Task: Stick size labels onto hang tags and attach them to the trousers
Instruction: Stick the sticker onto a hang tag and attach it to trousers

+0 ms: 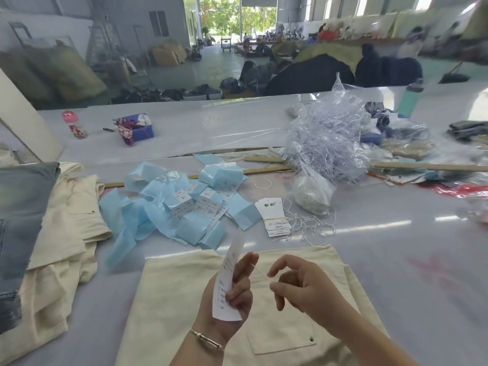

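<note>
While gripping a tag (227,283) in the left hand (232,294) over cream trousers (169,299), right hand (293,283) pinching its string (260,270). Seemingly labelled, not yet attached; more tags (274,215) and labels (184,202) waiting beyond.

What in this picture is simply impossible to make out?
Head view only:
- Print on the hang tag in the left hand: too small and blurred to read.
- Whether the string pinched by the right hand runs through the tag: its end is hidden behind the left fingers.
- Sizes on the label strips: too small.
- Cream trousers: cut off by the bottom edge.
</note>
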`<act>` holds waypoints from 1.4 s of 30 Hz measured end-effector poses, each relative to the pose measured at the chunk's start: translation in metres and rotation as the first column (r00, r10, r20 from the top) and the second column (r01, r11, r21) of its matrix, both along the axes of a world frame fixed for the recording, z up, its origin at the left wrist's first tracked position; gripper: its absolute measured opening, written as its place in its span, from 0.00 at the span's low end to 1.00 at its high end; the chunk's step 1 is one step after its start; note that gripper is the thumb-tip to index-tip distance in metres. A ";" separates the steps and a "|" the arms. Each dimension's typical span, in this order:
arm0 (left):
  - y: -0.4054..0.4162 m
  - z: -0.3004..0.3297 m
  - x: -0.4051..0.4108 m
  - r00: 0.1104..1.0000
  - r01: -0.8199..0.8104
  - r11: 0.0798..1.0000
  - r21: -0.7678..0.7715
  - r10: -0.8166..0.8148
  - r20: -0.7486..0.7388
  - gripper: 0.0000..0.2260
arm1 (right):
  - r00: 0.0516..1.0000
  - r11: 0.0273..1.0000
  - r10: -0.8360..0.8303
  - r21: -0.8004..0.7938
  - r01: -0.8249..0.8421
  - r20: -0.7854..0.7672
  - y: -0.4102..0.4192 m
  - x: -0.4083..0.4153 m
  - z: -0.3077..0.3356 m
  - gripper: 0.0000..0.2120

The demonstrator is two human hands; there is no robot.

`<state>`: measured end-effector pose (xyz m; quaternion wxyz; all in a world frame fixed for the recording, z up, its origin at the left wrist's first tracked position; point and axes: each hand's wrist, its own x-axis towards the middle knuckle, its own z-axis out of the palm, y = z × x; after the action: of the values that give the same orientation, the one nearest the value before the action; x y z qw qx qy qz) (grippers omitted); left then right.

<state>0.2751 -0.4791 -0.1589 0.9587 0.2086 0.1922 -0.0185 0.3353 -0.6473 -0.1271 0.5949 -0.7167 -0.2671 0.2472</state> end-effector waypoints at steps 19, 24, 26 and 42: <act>0.022 0.004 -0.013 0.970 0.104 0.936 0.336 -0.020 -0.244 0.07 | 0.992 0.982 -0.127 0.140 0.123 0.016 0.020 -0.019 0.019 0.08; 0.026 0.001 -0.022 0.967 0.006 0.658 0.753 0.189 -0.173 0.06 | 0.967 0.961 -0.248 0.147 0.236 0.066 0.028 -0.019 0.017 0.05; 0.025 0.003 -0.028 0.976 -0.024 0.597 0.802 0.188 -0.111 0.05 | 0.975 0.960 -0.219 0.174 0.220 -0.027 0.030 -0.020 0.016 0.06; 0.033 0.021 -0.066 0.983 -0.157 0.166 0.974 -0.066 0.170 0.10 | 0.906 0.919 -0.277 -0.187 0.347 0.320 0.069 -0.048 0.015 0.09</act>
<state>0.2096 -0.4458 -0.1382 0.6099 0.7726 0.0813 0.1567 0.2872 -0.5787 -0.1122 0.4910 -0.8449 -0.1998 0.0722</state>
